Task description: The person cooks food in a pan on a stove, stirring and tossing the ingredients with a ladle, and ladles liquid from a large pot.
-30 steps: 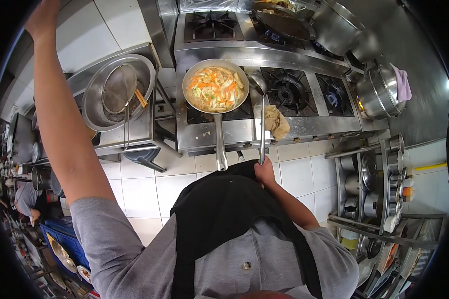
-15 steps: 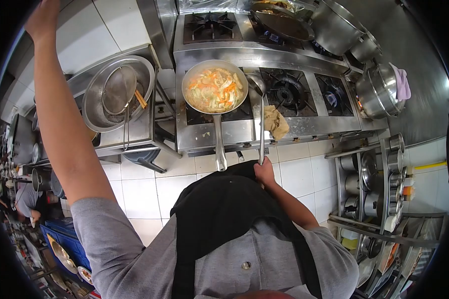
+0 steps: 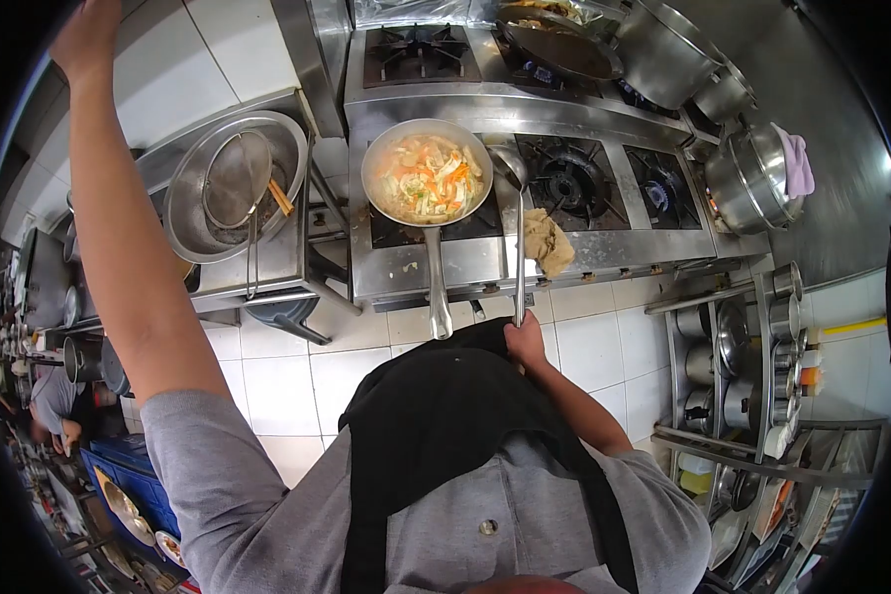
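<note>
My right hand [image 3: 526, 340] is closed around the end of a long metal ladle [image 3: 521, 243]. The ladle's bowl rests on the stove beside the rim of a frying pan [image 3: 438, 282]. Sliced vegetables, pale with orange strips, cook in the pan [image 3: 431, 183], and steam rises from them. The pan's handle points toward my body, with no hand on it. My left arm stretches far up the left side; my left hand [image 3: 84, 42] is at the picture's edge by the tiled wall, its fingers cut off from view. A crumpled brown cloth [image 3: 547, 244] lies right of the ladle.
On the left counter, a large metal basin [image 3: 183, 213] holds a strainer [image 3: 238, 180] and chopsticks [image 3: 280, 197]. A wok [image 3: 562, 48] and big pots [image 3: 668, 54] stand on the back burners. A pot rack [image 3: 757, 366] is at right. Another person [image 3: 54, 401] is at far left.
Steam over the pan has thickened and shifted to its left side. The person at far left has moved slightly. My hands, the ladle and the pan stay practically where they were.
</note>
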Available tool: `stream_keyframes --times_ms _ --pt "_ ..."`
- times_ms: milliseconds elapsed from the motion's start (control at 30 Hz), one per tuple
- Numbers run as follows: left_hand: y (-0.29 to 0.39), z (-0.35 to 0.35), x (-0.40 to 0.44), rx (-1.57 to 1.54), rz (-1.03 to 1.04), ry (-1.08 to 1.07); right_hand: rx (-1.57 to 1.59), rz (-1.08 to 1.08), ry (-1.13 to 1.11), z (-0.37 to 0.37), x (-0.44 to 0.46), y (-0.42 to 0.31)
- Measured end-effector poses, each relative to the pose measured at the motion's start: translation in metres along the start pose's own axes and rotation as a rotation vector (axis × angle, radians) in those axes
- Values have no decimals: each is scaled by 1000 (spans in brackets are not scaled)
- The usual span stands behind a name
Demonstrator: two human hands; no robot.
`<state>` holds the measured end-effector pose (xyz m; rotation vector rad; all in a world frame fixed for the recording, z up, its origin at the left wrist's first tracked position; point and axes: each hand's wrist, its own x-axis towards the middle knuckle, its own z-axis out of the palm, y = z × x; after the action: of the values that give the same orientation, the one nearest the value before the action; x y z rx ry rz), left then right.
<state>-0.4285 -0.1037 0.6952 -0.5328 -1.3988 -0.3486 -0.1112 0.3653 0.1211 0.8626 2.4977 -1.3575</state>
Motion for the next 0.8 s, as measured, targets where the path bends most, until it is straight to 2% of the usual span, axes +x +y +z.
stream_keyframes --times_ms 100,267,367,433,533,800 --pt "-3 1 -1 -15 -26 -7 0 7 9 0 -2 -3" --pt "-3 3 -1 4 5 37 -15 -145 102 10 10 17" --pt "-3 2 0 -1 -27 8 33 -86 69 3 -1 0" --pt "-5 2 1 37 78 47 37 -94 75 4 -1 0" --pt "-2 3 0 25 14 25 41 -107 78 4 0 1" --pt "-6 3 -1 16 35 37 2 -73 72 2 -2 -3"
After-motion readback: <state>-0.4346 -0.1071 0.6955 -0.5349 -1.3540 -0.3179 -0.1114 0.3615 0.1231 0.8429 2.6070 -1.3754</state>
